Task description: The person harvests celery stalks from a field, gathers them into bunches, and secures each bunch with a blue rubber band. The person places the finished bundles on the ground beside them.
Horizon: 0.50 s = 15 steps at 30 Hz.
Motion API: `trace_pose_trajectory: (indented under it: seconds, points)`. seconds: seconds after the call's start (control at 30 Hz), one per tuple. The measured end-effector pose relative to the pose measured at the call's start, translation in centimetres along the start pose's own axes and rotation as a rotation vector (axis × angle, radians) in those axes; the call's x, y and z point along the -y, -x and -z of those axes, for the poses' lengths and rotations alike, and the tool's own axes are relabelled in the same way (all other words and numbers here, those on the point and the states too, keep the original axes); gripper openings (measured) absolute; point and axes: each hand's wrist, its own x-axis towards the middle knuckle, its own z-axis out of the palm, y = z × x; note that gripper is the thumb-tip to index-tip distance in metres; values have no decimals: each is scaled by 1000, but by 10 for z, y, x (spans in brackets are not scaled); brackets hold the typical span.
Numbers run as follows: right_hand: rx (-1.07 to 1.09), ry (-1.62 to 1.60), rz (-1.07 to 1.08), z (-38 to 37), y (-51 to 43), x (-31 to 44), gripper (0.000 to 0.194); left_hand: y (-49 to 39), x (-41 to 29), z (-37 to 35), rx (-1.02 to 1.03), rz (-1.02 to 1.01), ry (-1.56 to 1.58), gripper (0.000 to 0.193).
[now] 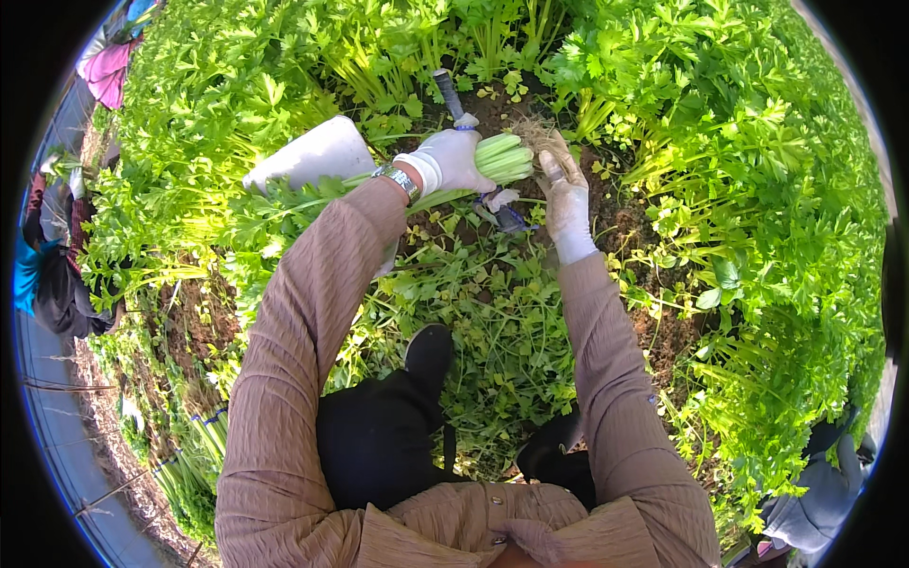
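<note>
My left hand [451, 160], in a white glove with a metal watch band at the wrist, is closed around a bundle of celery stalks [503, 157]. My right hand [566, 186], in a soiled white glove, is at the roots [534, 136] of that bundle, fingers bent against them; its grip is partly hidden. A tool with a dark wrapped handle [448, 94] shows just beyond my left hand; its lower part is hidden. A dark blue item with whitish plastic [507, 215] lies below the stalks. At the left, a white flat object [316, 157] rests among the leaves.
Standing celery plants [753, 156] surround me ahead and on both sides. Cut leaves [497, 319] cover the ground by my shoes. Tied celery bundles [186, 476] lie at the lower left. A person [60, 284] is at the far left, another person [817, 497] at the lower right.
</note>
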Motion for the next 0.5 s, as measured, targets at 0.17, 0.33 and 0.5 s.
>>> trace_pose_trajectory:
  seconds: [0.17,0.33,0.5]
  points:
    - [-34,-181,-123,-24,-13,-8,57,3,-3,-5,-61,15,-16,66]
    - [-16,-51,68,-39,-21,-21,53,2,-6,-4,-59,18,-53,64]
    - [-201,-283,-100,-43,-20,-11,57,6,-13,-5,-83,46,-79,63]
